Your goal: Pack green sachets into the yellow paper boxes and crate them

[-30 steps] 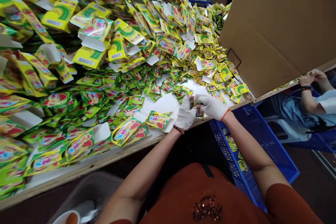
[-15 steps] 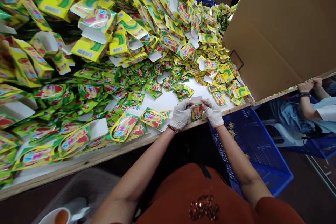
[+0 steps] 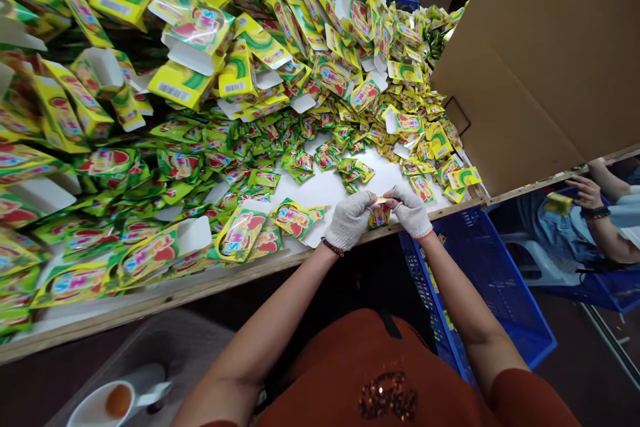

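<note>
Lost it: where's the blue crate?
In the head view, the blue crate sits below the table edge on the person's right, just under the right hand, which pinches a box.

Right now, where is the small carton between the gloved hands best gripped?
At its top flap, pinched from either side. The small carton hangs upright at the table edge, top end up between the left hand and right hand, so the thin flap probably suits fingers better than its body.

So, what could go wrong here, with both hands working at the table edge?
The small box, pinched between left hand and right hand at the table edge, might slip and miss the blue crate. The heaped cartons slope toward the bare white patch and could slide onto it.
</note>
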Motion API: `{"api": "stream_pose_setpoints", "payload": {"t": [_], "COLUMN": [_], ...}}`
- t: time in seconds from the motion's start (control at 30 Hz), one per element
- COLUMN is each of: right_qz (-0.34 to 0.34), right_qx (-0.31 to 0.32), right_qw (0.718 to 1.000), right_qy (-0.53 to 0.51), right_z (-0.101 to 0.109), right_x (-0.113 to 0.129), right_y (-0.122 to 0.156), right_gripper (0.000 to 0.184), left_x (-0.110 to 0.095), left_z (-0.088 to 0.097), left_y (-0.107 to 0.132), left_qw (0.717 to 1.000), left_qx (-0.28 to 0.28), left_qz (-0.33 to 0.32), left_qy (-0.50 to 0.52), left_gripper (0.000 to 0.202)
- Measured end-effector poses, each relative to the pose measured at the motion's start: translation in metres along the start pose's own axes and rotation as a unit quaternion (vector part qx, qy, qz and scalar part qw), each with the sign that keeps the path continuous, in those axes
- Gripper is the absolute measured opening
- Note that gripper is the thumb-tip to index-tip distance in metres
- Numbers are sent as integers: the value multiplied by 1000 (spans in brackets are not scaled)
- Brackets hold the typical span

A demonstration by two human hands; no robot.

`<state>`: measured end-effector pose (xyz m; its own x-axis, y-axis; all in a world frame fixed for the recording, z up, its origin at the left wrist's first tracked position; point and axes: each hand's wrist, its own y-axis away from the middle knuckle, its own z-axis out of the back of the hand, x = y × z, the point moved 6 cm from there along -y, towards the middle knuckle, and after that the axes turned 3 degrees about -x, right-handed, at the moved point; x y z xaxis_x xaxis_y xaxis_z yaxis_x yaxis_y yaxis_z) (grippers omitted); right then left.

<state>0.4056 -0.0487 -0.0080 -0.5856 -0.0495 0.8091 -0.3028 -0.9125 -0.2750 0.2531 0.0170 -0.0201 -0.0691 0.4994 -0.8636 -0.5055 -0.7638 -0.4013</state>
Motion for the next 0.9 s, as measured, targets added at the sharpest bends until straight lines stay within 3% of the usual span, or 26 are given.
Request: {"api": "stream_pose_setpoints", "payload": {"t": [0.27,0.5,0.77,0.9], "right_qz": [-13,8,30,90], "right_qx": [42,70,86,57], "right_qw": [999,997,995,994], "right_qy": [-2,8,31,28], "right_z": [-5,1,6,7], "right_x": [7,20,9,6], "right_y": [-8,-13,-9,3], "right_gripper": [27,25,25,23], "left_x": [-6,-8,-7,-11], "left_z": [10,10,9,11], "left_y": [-3,-10,-4,5], "left_qw": [991,996,995,997], "left_qx": [39,53,83,44], "left_qz": [122,62,14,-26], "left_qy": [-27,-38,-48,-54], "left_gripper": [23,23,28,25]}}
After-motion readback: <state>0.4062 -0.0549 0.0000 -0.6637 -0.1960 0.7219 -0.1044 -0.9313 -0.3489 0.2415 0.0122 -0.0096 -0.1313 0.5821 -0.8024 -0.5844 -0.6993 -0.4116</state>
